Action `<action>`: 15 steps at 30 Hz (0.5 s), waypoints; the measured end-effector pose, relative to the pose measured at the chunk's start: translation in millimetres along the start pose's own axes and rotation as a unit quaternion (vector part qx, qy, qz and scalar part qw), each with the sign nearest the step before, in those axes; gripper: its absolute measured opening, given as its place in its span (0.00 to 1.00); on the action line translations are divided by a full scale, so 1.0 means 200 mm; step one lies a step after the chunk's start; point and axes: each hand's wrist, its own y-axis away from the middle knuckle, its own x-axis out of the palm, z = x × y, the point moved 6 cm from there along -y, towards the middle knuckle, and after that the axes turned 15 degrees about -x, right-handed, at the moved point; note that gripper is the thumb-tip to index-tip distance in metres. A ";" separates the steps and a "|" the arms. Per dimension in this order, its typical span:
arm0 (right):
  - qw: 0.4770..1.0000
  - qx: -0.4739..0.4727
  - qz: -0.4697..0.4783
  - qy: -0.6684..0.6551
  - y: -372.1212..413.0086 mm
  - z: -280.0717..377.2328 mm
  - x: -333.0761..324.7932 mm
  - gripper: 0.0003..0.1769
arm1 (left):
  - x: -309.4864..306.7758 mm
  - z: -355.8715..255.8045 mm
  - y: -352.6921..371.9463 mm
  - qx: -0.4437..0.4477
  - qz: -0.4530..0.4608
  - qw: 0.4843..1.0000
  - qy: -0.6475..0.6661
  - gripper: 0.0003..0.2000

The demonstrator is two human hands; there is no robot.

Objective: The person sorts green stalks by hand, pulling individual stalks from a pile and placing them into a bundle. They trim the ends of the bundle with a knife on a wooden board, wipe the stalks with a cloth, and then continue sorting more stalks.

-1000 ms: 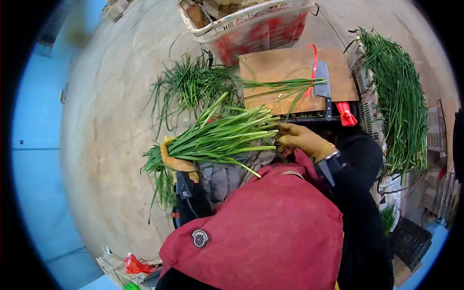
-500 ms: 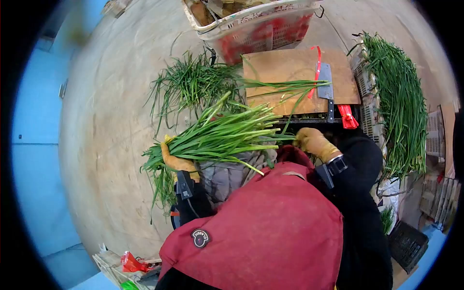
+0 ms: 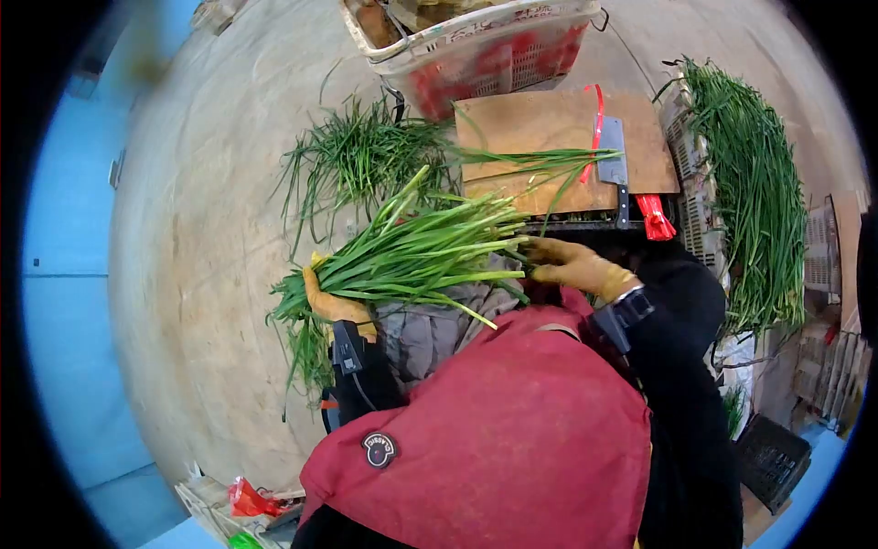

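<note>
My left hand (image 3: 335, 302), in a yellowish glove, is closed around the leafy end of a thick bunch of garlic chives (image 3: 430, 242). The bunch lies across my lap over grey cloth, its pale stem ends fanned to the right. At those stem ends is my right hand (image 3: 574, 267), also gloved, with fingers stretched out and touching the tips. Just beyond, a few chives (image 3: 540, 163) lie on a wooden board (image 3: 512, 123) and partly cross the blade of a cleaver (image 3: 613, 151). A red strip (image 3: 598, 119) lies beside the blade.
A loose heap of chives (image 3: 366, 151) lies on the floor beyond the bunch. At the right stands a crate (image 3: 697, 192) piled with chives (image 3: 754, 201). A white and red basket (image 3: 494, 64) stands behind the board. Red ties (image 3: 654, 218) hang at the board's front edge.
My right hand has moved left and slightly up to the stem ends, its fingers opening from a curled pinch. A chive strand it held no longer shows there. My left hand stays put.
</note>
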 end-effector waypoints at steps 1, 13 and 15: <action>0.998 0.010 0.010 -0.065 -0.05 0.01 0.10 0.33 | 0.00 0.00 -0.01 -0.005 0.008 1.000 0.010 0.18; 0.833 0.104 0.195 0.508 0.20 -0.33 -0.36 0.17 | -0.02 -0.02 0.00 0.023 -0.015 1.000 -0.007 0.17; 0.810 0.056 0.203 0.548 0.26 -0.42 -0.41 0.17 | -0.01 -0.01 0.00 0.013 -0.012 1.000 0.010 0.17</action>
